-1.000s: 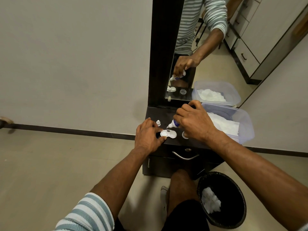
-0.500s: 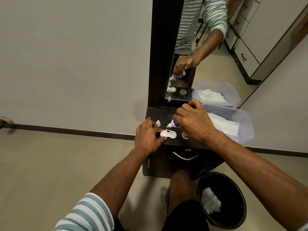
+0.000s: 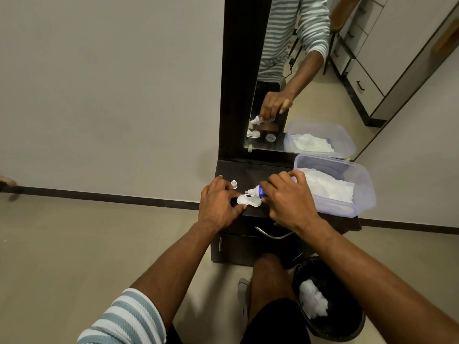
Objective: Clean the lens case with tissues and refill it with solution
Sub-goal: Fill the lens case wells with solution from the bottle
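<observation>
Solution bottle [image 3: 258, 191] lies nearly level in the right hand [image 3: 289, 197], whose fingers curl round its body, the white nozzle pointing left over the lens case [image 3: 249, 200]. That white case sits open near the front edge of the dark tabletop [image 3: 250, 173], its two round wells side by side. The left hand [image 3: 218, 203] steadies it: thumb and forefinger pinch the left end of the case, the other fingers bent above it. A small white bottle cap [image 3: 234, 184] stands just behind the left hand's fingers, apart from the case. To the right, touching the right hand's far side, a clear plastic box [image 3: 365, 184] holds white tissues [image 3: 327, 186]. Behind the tabletop a mirror [image 3: 310, 70] in a dark frame repeats the bottle, the case and the box. On the floor to the lower right, a black bin [image 3: 352, 326] contains crumpled white tissue.
</observation>
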